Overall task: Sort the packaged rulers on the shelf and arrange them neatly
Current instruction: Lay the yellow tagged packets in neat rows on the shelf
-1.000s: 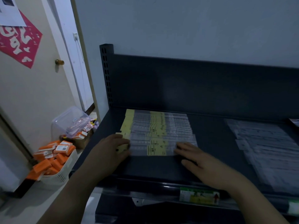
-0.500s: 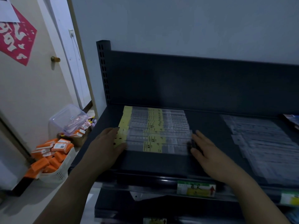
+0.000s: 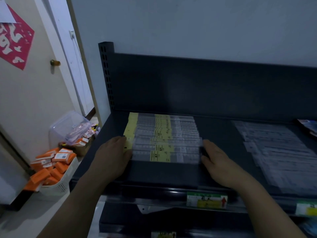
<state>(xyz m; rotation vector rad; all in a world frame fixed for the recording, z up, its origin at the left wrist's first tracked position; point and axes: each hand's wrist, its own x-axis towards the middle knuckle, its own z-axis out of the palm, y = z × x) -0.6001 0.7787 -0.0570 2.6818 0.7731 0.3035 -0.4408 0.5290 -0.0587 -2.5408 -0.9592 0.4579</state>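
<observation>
On the dark shelf point(image 3: 214, 134), flat open hands, left point(image 3: 113, 155) and right point(image 3: 217, 160), bracket the packaged rulers point(image 3: 164, 140).

Dark shelf, yellow-and-clear ruler packs

Shelf point(image 3: 163, 172) dark grey-blue w/ slotted upright; ruler packs point(image 3: 164, 140) clear plastic w/ pale yellow cards, black print; 2nd pile point(image 3: 277, 152) clear, whitish. Price tag point(image 3: 206, 201) green, white, yellow, red arrow. Boxes point(image 3: 51, 164) orange & white. Door poster point(image 3: 15, 40) red w/ white cutouts.
</observation>
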